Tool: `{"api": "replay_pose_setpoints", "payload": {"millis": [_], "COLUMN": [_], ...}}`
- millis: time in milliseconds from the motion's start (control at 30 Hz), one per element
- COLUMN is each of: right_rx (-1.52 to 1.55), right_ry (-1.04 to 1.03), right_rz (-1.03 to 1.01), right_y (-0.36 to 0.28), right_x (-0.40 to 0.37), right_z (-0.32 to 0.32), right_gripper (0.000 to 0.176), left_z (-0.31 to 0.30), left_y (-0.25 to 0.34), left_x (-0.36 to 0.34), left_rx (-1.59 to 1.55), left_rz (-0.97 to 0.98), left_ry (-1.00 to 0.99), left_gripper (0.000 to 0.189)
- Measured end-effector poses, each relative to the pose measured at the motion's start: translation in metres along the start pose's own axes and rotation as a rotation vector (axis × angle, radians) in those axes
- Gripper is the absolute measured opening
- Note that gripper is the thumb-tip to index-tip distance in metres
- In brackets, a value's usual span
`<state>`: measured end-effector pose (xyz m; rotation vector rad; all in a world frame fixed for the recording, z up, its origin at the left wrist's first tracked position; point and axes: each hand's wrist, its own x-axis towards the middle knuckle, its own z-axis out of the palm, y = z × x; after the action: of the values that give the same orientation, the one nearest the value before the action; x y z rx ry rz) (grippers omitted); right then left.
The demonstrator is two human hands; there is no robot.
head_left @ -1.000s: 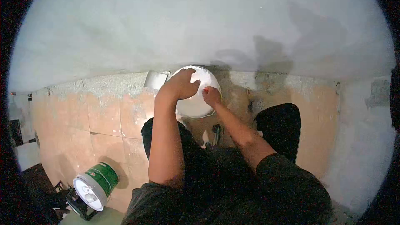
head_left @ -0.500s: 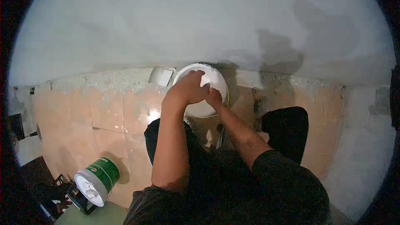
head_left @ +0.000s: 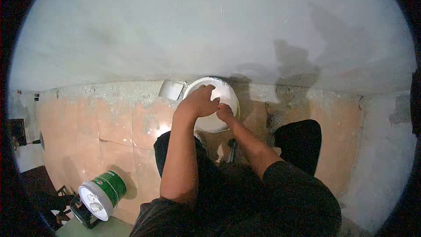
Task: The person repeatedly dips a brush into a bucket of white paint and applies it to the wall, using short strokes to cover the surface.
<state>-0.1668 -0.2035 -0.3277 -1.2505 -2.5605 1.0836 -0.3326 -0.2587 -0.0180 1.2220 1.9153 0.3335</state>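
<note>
A round white bucket [head_left: 211, 126] stands on the floor against the wall, with pale, whitish contents inside. Over its left side reaches my left hand [head_left: 198, 102], thumb and forefinger apart, with nothing visible between them. My right hand [head_left: 225, 112] is closed in a fist above the bucket's right part, close to the left fingertips. Whatever the right fist may hold is hidden. A flat, light-grey rectangular piece [head_left: 171, 90] lies just left of the bucket at the foot of the wall.
A grey plastered wall [head_left: 175, 26] rises directly in front. Behind me to the left, a green and white bucket [head_left: 109, 188] rests on its dark stand. The orange-tan floor [head_left: 83, 136] is spattered with plaster. My dark-clothed knees flank the bucket.
The view has tilted up slightly, so the bucket and wall base appear lower. Both hands keep nearly the same place over the bucket.
</note>
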Motion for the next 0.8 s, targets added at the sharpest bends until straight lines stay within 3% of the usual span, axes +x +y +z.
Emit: {"api": "replay_pose_setpoints", "payload": {"millis": [100,133,233,300,433,533,567,600,667,700,767,800], "right_rx": [0.225,0.815,0.738,0.633,0.297,0.667,0.574,0.574,-0.289,-0.29,0.088,0.088], "right_ry": [-0.229,-0.182,-0.258,-0.707,-0.623,-0.176,-0.021,-0.016,-0.02,-0.014,-0.237,-0.232], "right_rz": [0.425,0.563,0.631,0.715,0.515,0.609,0.346,0.344,0.043,0.042,0.131,0.132], "right_y": [-0.012,0.005,0.001,0.011,0.008,-0.002,0.064,0.051,0.006,0.016,0.052,0.042], "right_x": [0.009,0.017,0.014,0.015,-0.03,-0.072,-0.063,-0.071,-0.091,-0.094,-0.1,-0.102], "right_z": [-0.029,-0.028,-0.049,-0.057,-0.069,-0.072,-0.012,-0.027,-0.075,-0.071,-0.052,-0.06], "right_gripper": [0.026,0.021,0.024,0.026,0.024,0.028,0.033,0.033,0.039,0.039,0.05,0.05], "left_z": [-0.001,0.0,0.001,-0.003,-0.002,0.004,-0.002,-0.002,-0.004,-0.001,-0.001,0.0], "left_y": [0.0,-0.003,-0.004,0.002,0.004,-0.002,0.002,0.003,0.006,0.001,0.001,0.001], "left_x": [0.002,0.003,0.007,0.007,0.01,0.014,0.01,0.008,0.004,0.008,0.007,0.007], "left_rx": [0.061,0.057,0.063,0.065,0.117,0.152,0.119,0.121,0.116,0.128,0.12,0.111], "left_rz": [-0.006,0.024,0.017,-0.007,-0.014,0.0,0.001,0.005,-0.043,-0.019,-0.027,-0.037], "left_ry": [-0.014,-0.007,-0.011,-0.044,-0.064,-0.038,-0.077,-0.076,-0.067,-0.073,-0.059,-0.049], "left_gripper": [0.056,0.056,0.056,0.057,0.058,0.059,0.058,0.058,0.059,0.059,0.059,0.06]}}
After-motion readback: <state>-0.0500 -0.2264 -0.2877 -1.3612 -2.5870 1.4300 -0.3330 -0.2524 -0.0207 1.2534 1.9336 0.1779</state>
